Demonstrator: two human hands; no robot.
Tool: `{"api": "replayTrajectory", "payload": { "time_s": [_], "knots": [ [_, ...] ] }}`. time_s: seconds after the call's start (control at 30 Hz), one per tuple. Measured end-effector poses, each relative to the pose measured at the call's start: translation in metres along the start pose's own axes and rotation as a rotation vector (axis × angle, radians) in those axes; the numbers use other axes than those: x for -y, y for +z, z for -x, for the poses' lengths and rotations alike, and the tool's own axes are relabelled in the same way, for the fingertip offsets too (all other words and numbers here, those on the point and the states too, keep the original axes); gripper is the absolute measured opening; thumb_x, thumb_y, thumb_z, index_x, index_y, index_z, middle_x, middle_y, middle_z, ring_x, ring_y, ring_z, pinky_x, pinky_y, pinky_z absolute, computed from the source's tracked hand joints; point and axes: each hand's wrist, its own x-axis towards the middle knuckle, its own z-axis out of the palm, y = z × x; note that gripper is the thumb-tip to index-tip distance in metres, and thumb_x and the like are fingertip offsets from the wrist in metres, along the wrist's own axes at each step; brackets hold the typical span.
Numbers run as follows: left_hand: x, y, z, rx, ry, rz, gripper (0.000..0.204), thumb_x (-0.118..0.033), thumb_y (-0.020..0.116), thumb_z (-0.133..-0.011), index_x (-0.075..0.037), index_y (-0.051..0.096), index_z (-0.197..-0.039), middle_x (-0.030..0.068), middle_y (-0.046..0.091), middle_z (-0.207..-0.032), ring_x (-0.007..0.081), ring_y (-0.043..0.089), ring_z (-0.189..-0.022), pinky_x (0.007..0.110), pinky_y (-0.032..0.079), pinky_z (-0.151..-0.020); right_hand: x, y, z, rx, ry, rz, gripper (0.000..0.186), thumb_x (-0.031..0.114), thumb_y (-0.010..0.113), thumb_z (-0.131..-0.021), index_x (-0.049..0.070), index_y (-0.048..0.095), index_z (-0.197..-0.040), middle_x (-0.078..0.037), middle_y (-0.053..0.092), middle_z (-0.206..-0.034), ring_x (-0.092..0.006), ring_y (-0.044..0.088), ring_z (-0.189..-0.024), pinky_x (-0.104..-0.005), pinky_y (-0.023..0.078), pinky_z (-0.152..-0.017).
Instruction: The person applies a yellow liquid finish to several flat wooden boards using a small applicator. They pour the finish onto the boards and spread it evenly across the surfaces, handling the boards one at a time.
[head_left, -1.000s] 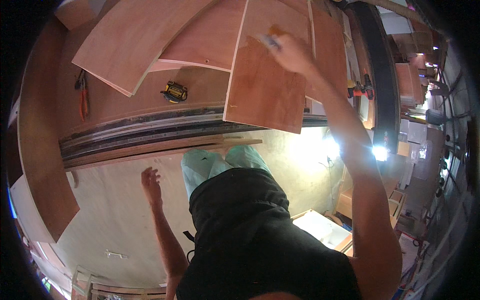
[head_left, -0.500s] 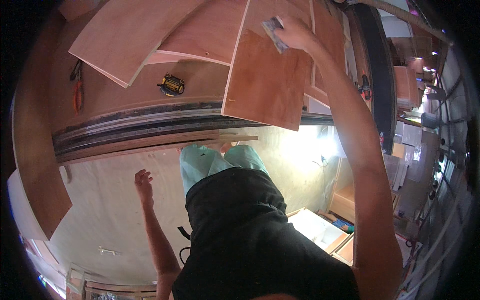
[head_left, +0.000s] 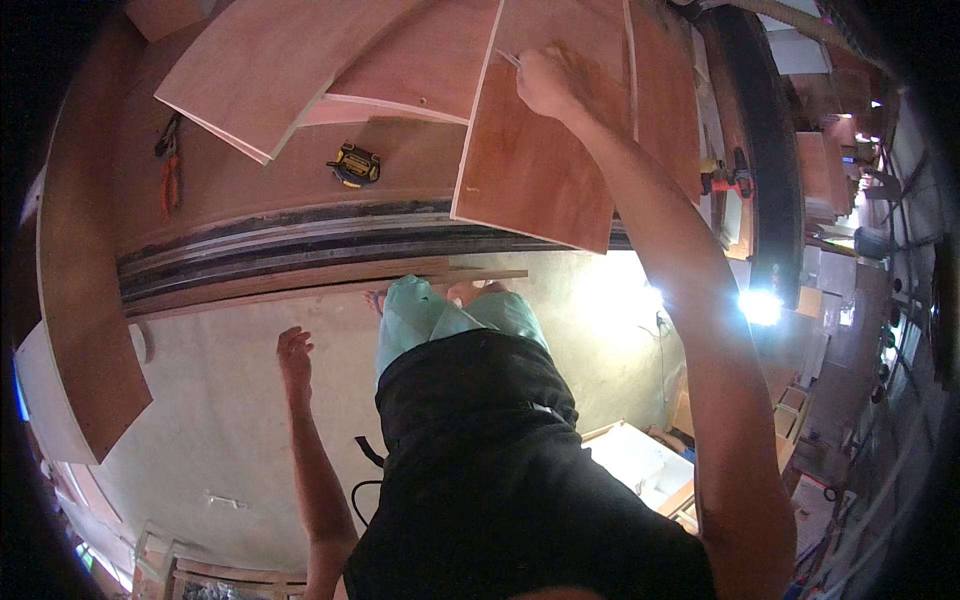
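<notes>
My right hand (head_left: 552,82) reaches out over a reddish plywood panel (head_left: 540,175) that lies on the workbench and overhangs its near edge. The fingers are closed on a small thin pale object (head_left: 510,60) whose tip touches the panel's far left part; what it is I cannot tell. My left hand (head_left: 295,352) hangs low beside my hip over the floor, with its fingers loosely apart and nothing in it.
More plywood sheets (head_left: 270,70) are stacked at the bench's far left. A yellow-and-black tape measure (head_left: 355,165) and orange-handled pliers (head_left: 170,170) lie on the bench. A red tool (head_left: 725,180) sits right, a bright lamp (head_left: 760,305) below it, a white box (head_left: 640,460) on the floor.
My right hand has slid farther up the panel, away from me, still holding the small object. My left hand stays hanging at my side.
</notes>
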Motion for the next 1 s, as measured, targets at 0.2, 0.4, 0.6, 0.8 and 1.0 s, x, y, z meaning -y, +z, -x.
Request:
{"api": "replayTrajectory", "payload": {
  "time_s": [0.2, 0.4, 0.6, 0.8, 1.0],
  "knots": [
    [0.009, -0.021, 0.021, -0.079, -0.080, 0.006, 0.026, -0.010, 0.051, -0.101, 0.000, 0.059, -0.124, 0.0122, 0.065, -0.116, 0.0218, 0.065, -0.108, 0.036, 0.054, -0.088, 0.055, -0.025, 0.089, 0.266, -0.221, -0.078, 0.022, 0.013, 0.058, -0.093, -0.002, 0.073, -0.094, -0.026, 0.072, -0.091, -0.0422, 0.071, -0.090, -0.0526, 0.055, -0.081],
    [0.051, -0.013, 0.034, -0.157, -0.094, -0.015, 0.024, -0.011, 0.054, -0.101, 0.001, 0.060, -0.121, 0.0120, 0.066, -0.113, 0.0206, 0.066, -0.103, 0.034, 0.053, -0.085, 0.081, 0.012, 0.153, 0.172, 0.048, -0.083, 0.018, 0.012, 0.060, -0.092, -0.001, 0.071, -0.096, -0.021, 0.072, -0.091, -0.0417, 0.071, -0.086, -0.0536, 0.055, -0.079],
    [-0.019, 0.001, -0.007, -0.130, 0.157, -0.066, 0.024, -0.013, 0.055, -0.101, -0.002, 0.061, -0.122, 0.0099, 0.069, -0.108, 0.0183, 0.063, -0.093, 0.034, 0.050, -0.085, 0.107, -0.025, 0.179, 0.372, -0.171, -0.197, 0.014, 0.007, 0.063, -0.087, 0.000, 0.075, -0.085, -0.022, 0.072, -0.081, -0.0369, 0.073, -0.084, -0.0502, 0.057, -0.078],
    [-0.030, 0.003, -0.004, -0.175, 0.107, 0.006, 0.025, -0.013, 0.054, -0.102, -0.003, 0.061, -0.123, 0.0089, 0.069, -0.109, 0.0184, 0.062, -0.093, 0.034, 0.049, -0.089, 0.025, -0.011, 0.162, 0.109, -0.124, -0.018, 0.022, 0.015, 0.057, -0.098, 0.003, 0.072, -0.107, -0.017, 0.073, -0.098, -0.0329, 0.072, -0.089, -0.0512, 0.057, -0.076],
    [-0.018, 0.021, 0.027, -0.163, 0.038, -0.037, 0.026, -0.015, 0.055, -0.101, -0.002, 0.062, -0.124, 0.0096, 0.070, -0.111, 0.0186, 0.064, -0.098, 0.033, 0.050, -0.088, 0.065, 0.000, 0.219, -0.087, -0.403, -0.045, 0.025, 0.007, 0.057, -0.091, 0.002, 0.070, -0.111, -0.017, 0.070, -0.113, -0.0366, 0.071, -0.098, -0.0500, 0.058, -0.082]
  ]
}}
